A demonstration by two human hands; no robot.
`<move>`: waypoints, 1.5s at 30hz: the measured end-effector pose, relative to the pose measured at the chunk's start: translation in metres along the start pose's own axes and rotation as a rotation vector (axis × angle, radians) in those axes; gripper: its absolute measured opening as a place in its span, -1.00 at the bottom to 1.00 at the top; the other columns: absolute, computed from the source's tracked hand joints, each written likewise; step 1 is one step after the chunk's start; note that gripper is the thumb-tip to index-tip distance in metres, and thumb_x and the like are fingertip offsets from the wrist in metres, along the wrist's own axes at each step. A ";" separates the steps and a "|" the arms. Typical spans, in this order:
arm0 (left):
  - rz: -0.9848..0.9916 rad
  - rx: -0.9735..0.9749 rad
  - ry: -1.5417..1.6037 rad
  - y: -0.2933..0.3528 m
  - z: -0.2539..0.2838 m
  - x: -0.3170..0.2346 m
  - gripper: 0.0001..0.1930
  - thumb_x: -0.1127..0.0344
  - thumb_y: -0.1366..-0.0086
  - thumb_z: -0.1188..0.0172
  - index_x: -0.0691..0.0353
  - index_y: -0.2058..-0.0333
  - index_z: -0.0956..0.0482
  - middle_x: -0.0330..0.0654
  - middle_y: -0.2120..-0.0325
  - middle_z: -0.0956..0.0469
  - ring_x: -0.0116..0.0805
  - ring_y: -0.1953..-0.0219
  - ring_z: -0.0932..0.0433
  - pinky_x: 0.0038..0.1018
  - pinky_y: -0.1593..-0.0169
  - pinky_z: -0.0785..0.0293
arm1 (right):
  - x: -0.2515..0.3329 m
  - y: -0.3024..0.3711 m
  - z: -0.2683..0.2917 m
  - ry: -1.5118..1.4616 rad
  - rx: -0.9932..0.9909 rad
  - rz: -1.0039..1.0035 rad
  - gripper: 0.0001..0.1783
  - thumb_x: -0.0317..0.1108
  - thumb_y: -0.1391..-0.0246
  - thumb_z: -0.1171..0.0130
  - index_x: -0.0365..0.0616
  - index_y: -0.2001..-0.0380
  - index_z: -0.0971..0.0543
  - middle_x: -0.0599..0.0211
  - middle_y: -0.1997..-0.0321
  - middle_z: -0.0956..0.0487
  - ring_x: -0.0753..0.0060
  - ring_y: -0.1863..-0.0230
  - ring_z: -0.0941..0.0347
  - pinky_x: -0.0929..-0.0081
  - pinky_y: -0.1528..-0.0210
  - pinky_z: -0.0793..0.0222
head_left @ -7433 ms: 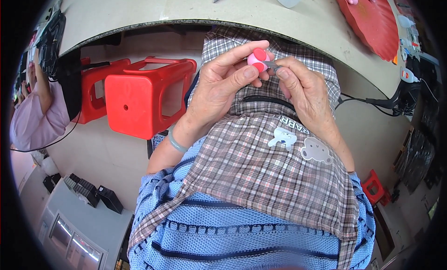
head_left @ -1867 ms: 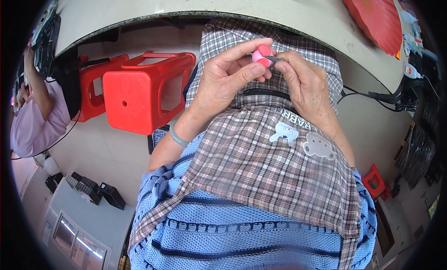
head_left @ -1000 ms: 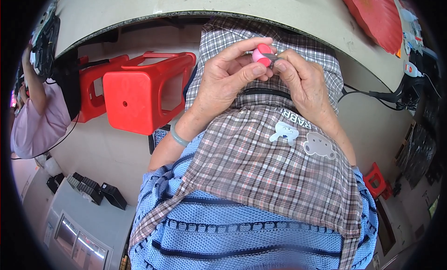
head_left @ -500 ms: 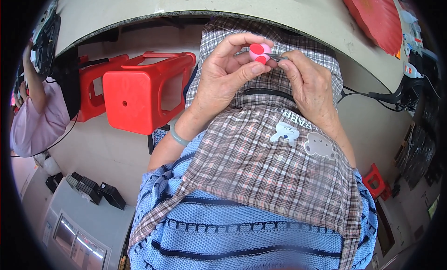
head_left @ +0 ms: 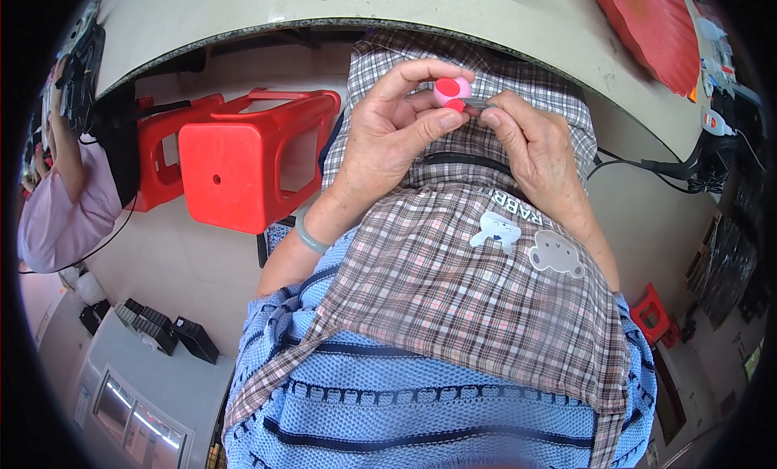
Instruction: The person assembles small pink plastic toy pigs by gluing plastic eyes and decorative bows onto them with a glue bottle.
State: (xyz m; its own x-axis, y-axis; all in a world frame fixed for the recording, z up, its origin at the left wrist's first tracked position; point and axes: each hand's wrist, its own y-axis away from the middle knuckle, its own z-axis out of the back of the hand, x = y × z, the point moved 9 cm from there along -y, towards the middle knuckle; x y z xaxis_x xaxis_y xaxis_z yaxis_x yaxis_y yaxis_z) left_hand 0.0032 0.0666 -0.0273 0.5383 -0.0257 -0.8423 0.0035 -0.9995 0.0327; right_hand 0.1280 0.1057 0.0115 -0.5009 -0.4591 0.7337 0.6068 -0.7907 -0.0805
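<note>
Left hand (head_left: 392,133), half-curled, pinches pink-and-red piece (head_left: 447,88); right hand (head_left: 530,141), tightly curled, grips grey tool (head_left: 474,104). Loose grip could cause scratching.

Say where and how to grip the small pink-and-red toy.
Pinch the toy lightly around its rounded pink body, coming from the left, as the left hand does. It is small and curved, so opposed fingertips probably suit it best. The right hand holds a thin grey tool against its right side, so an approach from there would likely be blocked.
</note>
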 end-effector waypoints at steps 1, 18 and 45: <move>0.002 0.005 0.012 0.000 -0.001 0.000 -0.63 0.60 -0.25 -0.13 0.34 -0.02 -0.35 -0.04 -0.02 -0.41 -0.30 0.04 -0.54 -0.44 -0.06 -0.54 | -0.001 0.000 -0.001 -0.043 0.011 0.004 -0.77 -0.24 -0.20 -0.10 -0.17 0.45 -0.48 0.30 0.70 -0.43 0.30 0.69 -0.42 0.39 0.66 -0.29; 0.028 0.013 0.000 0.000 0.001 0.005 -0.61 0.49 -0.25 -0.18 0.36 -0.04 -0.37 0.09 0.01 -0.45 -0.23 0.03 -0.54 -0.41 0.02 -0.60 | 0.007 -0.001 0.003 0.139 -0.053 0.050 -0.78 -0.24 -0.17 -0.12 -0.14 0.45 -0.49 0.32 0.64 -0.48 0.33 0.65 -0.48 0.41 0.65 -0.38; 0.076 0.019 -0.031 0.002 -0.002 0.008 -0.60 0.49 -0.29 -0.13 0.35 -0.11 -0.38 -0.08 0.07 -0.53 -0.38 0.19 -0.59 -0.51 0.07 -0.57 | 0.007 -0.004 0.006 0.054 -0.079 0.071 -0.80 -0.27 -0.16 -0.13 -0.17 0.43 -0.51 0.27 0.61 -0.46 0.26 0.63 -0.47 0.37 0.62 -0.36</move>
State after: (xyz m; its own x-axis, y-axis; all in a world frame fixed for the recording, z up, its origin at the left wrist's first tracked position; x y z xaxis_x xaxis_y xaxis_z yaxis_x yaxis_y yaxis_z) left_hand 0.0091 0.0645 -0.0334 0.5099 -0.1020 -0.8542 -0.0527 -0.9948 0.0873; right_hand 0.1257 0.1077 0.0209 -0.4922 -0.5348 0.6868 0.5925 -0.7839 -0.1858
